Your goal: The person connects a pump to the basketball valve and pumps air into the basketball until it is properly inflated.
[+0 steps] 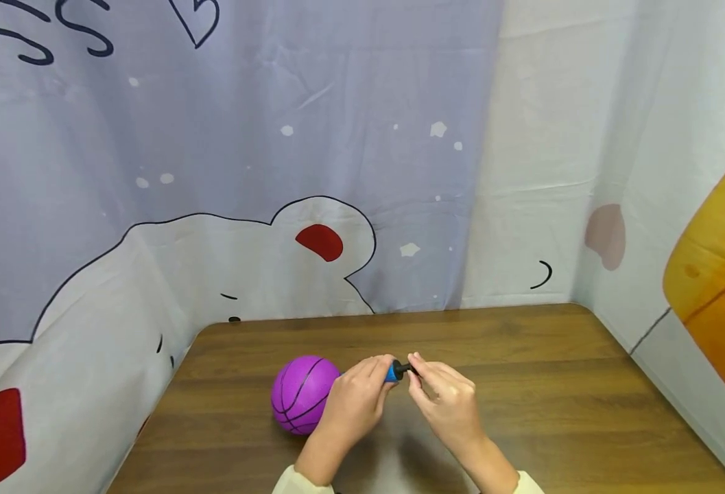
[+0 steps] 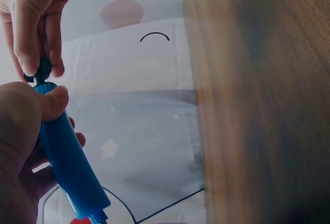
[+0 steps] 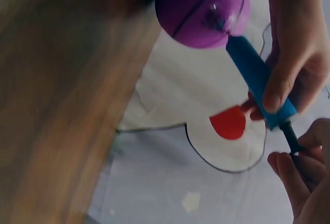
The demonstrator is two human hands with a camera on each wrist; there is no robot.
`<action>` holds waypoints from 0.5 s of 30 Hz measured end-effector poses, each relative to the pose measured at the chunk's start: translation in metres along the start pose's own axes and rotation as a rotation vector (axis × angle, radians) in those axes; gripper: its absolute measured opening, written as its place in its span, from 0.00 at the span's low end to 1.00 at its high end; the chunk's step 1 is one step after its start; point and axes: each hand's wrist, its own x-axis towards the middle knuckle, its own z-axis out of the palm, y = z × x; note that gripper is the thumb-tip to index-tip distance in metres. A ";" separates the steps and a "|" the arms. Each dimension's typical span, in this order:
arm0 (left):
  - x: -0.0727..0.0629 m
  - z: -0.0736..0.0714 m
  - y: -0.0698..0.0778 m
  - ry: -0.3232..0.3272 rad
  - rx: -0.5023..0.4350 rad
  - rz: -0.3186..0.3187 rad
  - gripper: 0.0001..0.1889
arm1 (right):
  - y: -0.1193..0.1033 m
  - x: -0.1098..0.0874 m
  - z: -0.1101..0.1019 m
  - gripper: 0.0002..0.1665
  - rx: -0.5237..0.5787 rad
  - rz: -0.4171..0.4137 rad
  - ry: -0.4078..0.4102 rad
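My left hand (image 1: 354, 401) grips the blue barrel of a small hand pump (image 2: 75, 157), fingers wrapped round it and the thumb near its collar. With thumb and fingertips my right hand (image 1: 451, 405) pinches the pump's black handle (image 2: 40, 71), and a short length of dark rod shows between handle and barrel. A purple ball (image 1: 303, 394) with black basketball lines is just left of my left hand. In the right wrist view the barrel's far end meets the ball's surface. From the head, my left hand hides most of the barrel.
Both hands are over a brown wood-grain table (image 1: 523, 343). A printed cloth (image 1: 399, 171) with cartoon figures hangs behind the table and along its sides. Pale sleeves (image 1: 300, 481) cover my forearms.
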 end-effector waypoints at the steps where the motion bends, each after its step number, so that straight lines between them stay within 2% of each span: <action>1: 0.000 0.000 0.000 -0.008 0.002 -0.002 0.21 | 0.002 0.001 -0.003 0.13 -0.009 -0.009 0.004; 8: 0.000 -0.003 -0.004 -0.038 0.014 -0.017 0.21 | 0.017 0.013 -0.036 0.13 -0.094 -0.026 0.085; 15: -0.001 -0.004 -0.007 -0.027 -0.002 -0.026 0.20 | 0.021 0.019 -0.053 0.13 -0.140 0.011 0.091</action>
